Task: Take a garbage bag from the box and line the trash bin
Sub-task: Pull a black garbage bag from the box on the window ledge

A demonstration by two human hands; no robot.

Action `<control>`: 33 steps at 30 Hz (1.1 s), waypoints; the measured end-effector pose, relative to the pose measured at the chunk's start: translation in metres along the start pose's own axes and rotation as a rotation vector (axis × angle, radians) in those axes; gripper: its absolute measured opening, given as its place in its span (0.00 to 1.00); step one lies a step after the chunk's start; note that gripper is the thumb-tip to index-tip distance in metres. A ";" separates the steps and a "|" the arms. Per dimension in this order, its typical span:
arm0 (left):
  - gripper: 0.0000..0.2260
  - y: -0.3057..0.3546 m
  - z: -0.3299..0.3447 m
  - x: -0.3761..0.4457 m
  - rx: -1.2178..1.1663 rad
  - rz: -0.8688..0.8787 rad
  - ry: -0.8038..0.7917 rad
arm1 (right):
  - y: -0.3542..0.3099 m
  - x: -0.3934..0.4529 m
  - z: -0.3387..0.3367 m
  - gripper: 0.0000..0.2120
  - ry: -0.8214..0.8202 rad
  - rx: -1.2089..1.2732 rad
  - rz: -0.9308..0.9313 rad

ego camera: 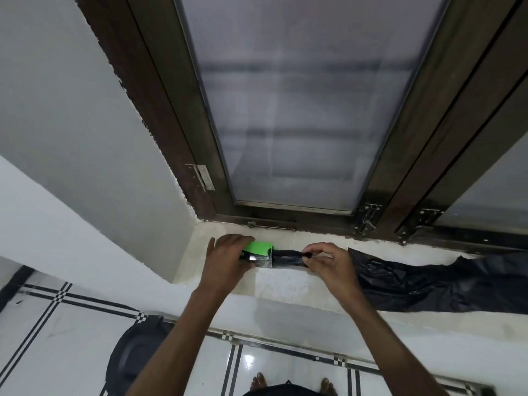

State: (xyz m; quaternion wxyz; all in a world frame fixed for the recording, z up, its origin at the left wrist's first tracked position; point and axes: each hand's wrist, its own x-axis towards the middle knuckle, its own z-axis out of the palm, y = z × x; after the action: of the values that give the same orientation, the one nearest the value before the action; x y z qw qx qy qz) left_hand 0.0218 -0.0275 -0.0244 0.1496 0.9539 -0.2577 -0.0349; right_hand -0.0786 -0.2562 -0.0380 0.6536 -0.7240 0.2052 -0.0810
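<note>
A small green and black garbage bag box (258, 251) lies on its side on the window sill (285, 284). My left hand (225, 260) is closed over its left end. A black roll of bags (288, 257) sticks out of the box's right end, and my right hand (325, 262) pinches the roll's right tip. A loose black garbage bag (428, 281) lies spread along the sill to the right of my right hand. Below on the floor at the left stands the dark round trash bin (134, 358), partly hidden by my left forearm.
A frosted glass window in a dark wooden frame (291, 110) rises behind the sill, with metal latches (368, 221) at its base. A white wall (71, 138) closes the left side. The tiled floor (257, 364) and my bare feet lie below.
</note>
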 end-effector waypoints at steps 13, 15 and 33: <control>0.27 -0.013 -0.005 -0.005 -0.275 0.013 0.158 | -0.004 0.007 0.043 0.12 0.117 -0.087 0.009; 0.26 -0.013 -0.007 -0.007 -0.305 0.017 0.167 | -0.002 0.011 0.038 0.12 0.005 -0.006 0.123; 0.24 -0.019 -0.015 -0.012 -0.382 0.040 0.165 | -0.029 0.017 0.039 0.08 -0.198 0.122 0.239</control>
State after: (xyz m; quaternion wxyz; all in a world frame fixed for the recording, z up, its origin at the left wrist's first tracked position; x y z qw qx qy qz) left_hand 0.0228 -0.0020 -0.0160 0.3490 0.9026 -0.2522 -0.0017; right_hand -0.0426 -0.2260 -0.0177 0.7183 -0.6578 0.2192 0.0571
